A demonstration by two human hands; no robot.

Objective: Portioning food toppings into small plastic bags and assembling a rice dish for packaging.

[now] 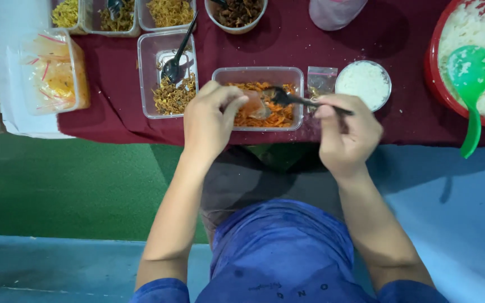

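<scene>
My left hand (211,120) holds a small clear plastic bag (254,104) open over a clear rectangular container (258,73) of orange shredded food. My right hand (346,132) grips the handle of a black spoon (290,99), whose bowl sits at the bag's mouth above the orange food. Both hands hover at the near edge of a low table with a dark red cloth (287,42).
Left of the orange container stands a clear tub of brown fried bits (169,92) with a black spoon. A small bowl of white rice (364,83), a small empty bag (321,80), a red basin of rice (470,53) with a green ladle (470,84), and a tub of filled bags (54,73) surround them.
</scene>
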